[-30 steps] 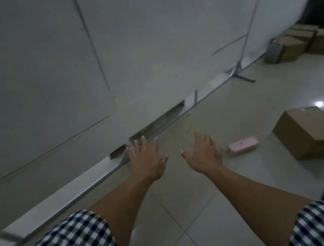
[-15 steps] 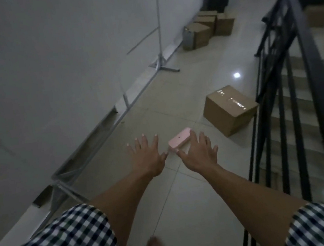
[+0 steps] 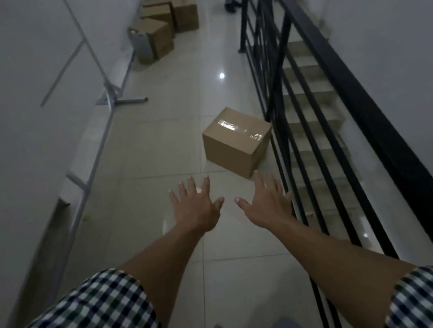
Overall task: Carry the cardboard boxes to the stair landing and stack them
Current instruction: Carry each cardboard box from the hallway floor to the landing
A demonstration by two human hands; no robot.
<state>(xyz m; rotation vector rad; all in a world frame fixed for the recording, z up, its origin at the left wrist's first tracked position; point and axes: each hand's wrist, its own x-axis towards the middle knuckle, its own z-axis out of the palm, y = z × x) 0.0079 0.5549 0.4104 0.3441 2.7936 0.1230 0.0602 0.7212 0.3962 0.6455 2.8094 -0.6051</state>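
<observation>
Head view: left hand (image 3: pixel 198 208) and right hand (image 3: pixel 264 203) stretch over a glossy tiled floor (image 3: pixel 168 142), fingers spread, holding nothing. A taped cardboard box (image 3: pixel 237 141) sits mid-frame beside the black stair railing (image 3: pixel 352 83); more boxes (image 3: pixel 160 32) cluster against the white wall (image 3: pixel 7 109) at upper centre.

I count two hands, my left hand (image 3: pixel 196 208) and right hand (image 3: pixel 265 204); one cardboard box (image 3: pixel 237 141) mid-frame; at least three more boxes (image 3: pixel 158 35) clustered upper middle.

Bare floor (image 3: pixel 168 142) lies between hands (image 3: pixel 232 206) and box (image 3: pixel 237 141); railing (image 3: pixel 305 73) bounds the right.
</observation>
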